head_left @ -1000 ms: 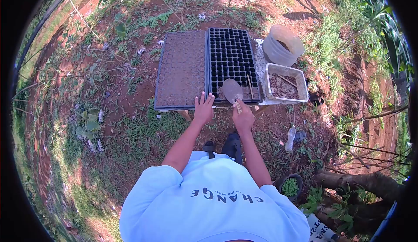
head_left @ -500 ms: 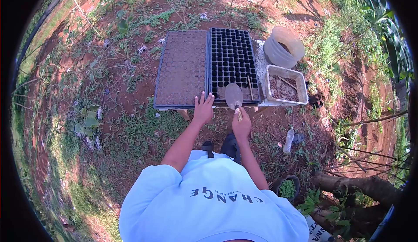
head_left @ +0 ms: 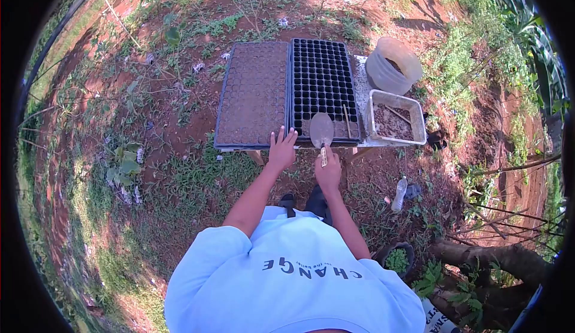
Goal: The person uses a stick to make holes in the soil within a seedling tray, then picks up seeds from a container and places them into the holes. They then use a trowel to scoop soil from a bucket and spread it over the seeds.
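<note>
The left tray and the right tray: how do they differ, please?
The left tray is covered with brown soil; the right tray shows mostly empty black cells. The right tray carries a thin stick; the left tray carries none. Both are rectangular with many cells.

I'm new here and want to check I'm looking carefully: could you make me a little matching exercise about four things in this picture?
Things:
1. Trowel
2. Tray on the left
3. Tray on the right
4. Clear bottle

Place or state:
A. Mostly dark, unfilled cells
B. On the ground, off the table
C. Held by its handle in the right hand
D. Covered with brown soil

Right pairs: 1-C, 2-D, 3-A, 4-B
</note>
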### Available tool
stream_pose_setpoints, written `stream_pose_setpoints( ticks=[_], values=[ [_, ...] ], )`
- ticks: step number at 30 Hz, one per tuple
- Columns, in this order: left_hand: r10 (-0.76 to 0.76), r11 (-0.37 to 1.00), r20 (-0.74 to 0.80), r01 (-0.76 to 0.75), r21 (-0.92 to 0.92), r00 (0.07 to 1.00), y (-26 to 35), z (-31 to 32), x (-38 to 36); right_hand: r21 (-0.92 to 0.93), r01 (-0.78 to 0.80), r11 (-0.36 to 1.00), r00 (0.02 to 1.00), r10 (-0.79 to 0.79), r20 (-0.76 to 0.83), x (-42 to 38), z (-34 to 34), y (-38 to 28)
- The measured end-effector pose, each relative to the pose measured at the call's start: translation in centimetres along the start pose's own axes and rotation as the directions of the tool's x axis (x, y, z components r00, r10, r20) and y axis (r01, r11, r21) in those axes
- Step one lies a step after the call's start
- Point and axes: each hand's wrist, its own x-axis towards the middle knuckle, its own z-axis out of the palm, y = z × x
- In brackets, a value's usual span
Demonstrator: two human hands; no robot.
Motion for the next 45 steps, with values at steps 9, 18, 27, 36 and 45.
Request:
stream_pose_setpoints(
  ticks=[9, 18, 27, 36, 45],
  values=[
    [-0.002, 1.0, 0.057, 0.003, -0.026, 0.998, -0.2, -0.2, 0.2, 0.001, -0.041, 0.999, 0.998, 0.041, 0.054, 0.8, -0.7, -0.2],
    [-0.012, 1.0, 0.021, 0.012, -0.022, 1.0, 0.0, 0.0, 0.0, -0.042, 0.018, 0.999, 0.998, -0.016, 0.053, -1.0, -0.8, -0.1],
    [-0.01, 1.0, 0.013, 0.01, -0.019, 1.0, 0.1, -0.1, 0.0, -0.06, 0.045, 0.997, 0.999, -0.045, 0.008, -0.6, 0.0, 0.1],
    [0.007, 1.0, -0.015, -0.007, -0.015, 1.0, 0.0, -0.1, -0.1, -0.094, 0.017, 0.995, 0.999, -0.02, -0.03, 0.0, -0.2, 0.2],
    [0.025, 0.999, -0.011, -0.026, -0.031, 1.0, -0.3, 0.0, -0.1, -0.059, -0.001, 0.998, 1.0, 0.003, 0.019, 1.4, -0.5, -0.1]
  ],
)
